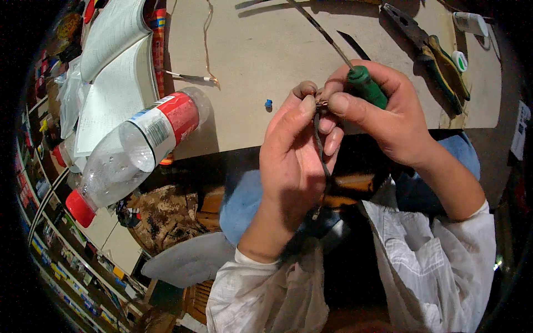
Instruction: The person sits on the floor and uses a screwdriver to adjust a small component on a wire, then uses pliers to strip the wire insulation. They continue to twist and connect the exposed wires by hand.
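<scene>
Over the near edge of the table, my two hands meet with their fingertips together. My left hand [288, 152] is closed, thumb and fingers pinching a thin dark cable [320, 141] that hangs down across the palm. At the cable's upper end, a small coppery metal end [322, 104] shows between both thumbs; its exact form is too small to tell. My right hand [388, 114] pinches that end with thumb and fingers. Tucked in the same hand is a screwdriver [365, 84] with a green handle, its long shaft pointing up and to the left, away from the cable.
A clear plastic bottle [119, 161] with a red cap lies tilted at left, beside an open book [119, 91]. Pliers [430, 53] lie at the far right near a white cap-like piece [471, 23]. A small blue piece [268, 104] and a thin wire [209, 41] rest on the table [244, 66].
</scene>
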The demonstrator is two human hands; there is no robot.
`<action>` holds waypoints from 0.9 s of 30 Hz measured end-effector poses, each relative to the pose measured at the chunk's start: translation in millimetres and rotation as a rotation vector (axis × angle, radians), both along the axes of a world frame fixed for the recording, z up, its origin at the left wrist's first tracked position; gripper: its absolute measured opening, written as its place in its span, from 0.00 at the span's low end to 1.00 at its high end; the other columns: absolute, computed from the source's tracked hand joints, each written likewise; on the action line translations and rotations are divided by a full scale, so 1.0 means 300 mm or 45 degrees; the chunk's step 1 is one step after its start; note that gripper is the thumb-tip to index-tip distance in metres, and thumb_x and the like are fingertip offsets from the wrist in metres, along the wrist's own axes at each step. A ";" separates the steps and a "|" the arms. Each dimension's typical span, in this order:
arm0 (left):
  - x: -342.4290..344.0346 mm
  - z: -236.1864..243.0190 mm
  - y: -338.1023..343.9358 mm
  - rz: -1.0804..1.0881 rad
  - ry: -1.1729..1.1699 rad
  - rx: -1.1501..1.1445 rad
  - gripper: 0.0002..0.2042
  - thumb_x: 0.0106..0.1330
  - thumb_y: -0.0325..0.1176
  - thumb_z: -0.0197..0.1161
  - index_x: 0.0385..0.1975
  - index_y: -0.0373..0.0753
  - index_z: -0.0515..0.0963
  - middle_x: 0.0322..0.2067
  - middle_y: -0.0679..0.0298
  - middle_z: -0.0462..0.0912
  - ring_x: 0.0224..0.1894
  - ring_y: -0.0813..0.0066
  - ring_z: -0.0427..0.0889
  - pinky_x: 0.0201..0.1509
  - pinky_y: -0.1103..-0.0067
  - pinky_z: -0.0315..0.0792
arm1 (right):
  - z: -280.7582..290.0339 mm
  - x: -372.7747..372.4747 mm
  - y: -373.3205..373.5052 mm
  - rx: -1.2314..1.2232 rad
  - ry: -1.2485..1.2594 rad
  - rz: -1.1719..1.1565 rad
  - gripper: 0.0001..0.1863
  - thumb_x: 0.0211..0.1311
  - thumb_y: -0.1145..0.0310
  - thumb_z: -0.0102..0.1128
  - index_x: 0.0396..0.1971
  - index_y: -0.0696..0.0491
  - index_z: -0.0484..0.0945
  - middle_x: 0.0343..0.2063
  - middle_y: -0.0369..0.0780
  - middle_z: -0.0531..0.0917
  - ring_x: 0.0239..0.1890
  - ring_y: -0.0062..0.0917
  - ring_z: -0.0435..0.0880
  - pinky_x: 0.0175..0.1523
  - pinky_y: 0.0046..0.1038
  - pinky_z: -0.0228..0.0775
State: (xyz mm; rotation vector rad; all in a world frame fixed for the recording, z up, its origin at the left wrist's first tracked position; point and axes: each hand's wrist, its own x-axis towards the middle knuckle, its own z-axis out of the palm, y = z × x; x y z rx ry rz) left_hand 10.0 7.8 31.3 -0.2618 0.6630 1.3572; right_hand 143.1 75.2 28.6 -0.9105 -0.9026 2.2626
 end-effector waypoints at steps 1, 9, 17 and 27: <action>-0.001 0.003 0.003 0.002 -0.015 -0.008 0.09 0.66 0.30 0.50 0.43 0.37 0.66 0.34 0.63 0.72 0.31 0.80 0.70 0.30 0.85 0.65 | -0.002 -0.001 0.000 0.027 0.000 -0.005 0.08 0.59 0.72 0.58 0.36 0.59 0.73 0.30 0.35 0.78 0.32 0.16 0.78 0.39 0.19 0.72; 0.010 0.002 0.005 0.024 0.283 0.000 0.10 0.65 0.27 0.54 0.44 0.36 0.67 0.36 0.61 0.74 0.29 0.81 0.70 0.29 0.86 0.66 | 0.007 -0.005 0.015 0.262 -0.168 0.001 0.09 0.57 0.70 0.59 0.34 0.58 0.74 0.28 0.33 0.78 0.31 0.13 0.76 0.38 0.17 0.68; 0.036 -0.042 0.005 0.050 0.729 0.207 0.13 0.62 0.24 0.57 0.45 0.35 0.64 0.37 0.60 0.74 0.29 0.82 0.70 0.29 0.87 0.67 | 0.016 0.005 0.039 -0.112 -0.277 0.095 0.09 0.56 0.66 0.58 0.29 0.57 0.77 0.21 0.34 0.78 0.23 0.13 0.77 0.30 0.13 0.66; 0.047 -0.046 0.009 0.107 0.906 0.214 0.12 0.63 0.22 0.54 0.44 0.35 0.64 0.37 0.60 0.74 0.28 0.84 0.69 0.27 0.89 0.65 | -0.016 0.038 0.033 -0.352 -0.054 0.202 0.12 0.60 0.63 0.57 0.35 0.56 0.74 0.26 0.33 0.78 0.25 0.12 0.76 0.34 0.13 0.69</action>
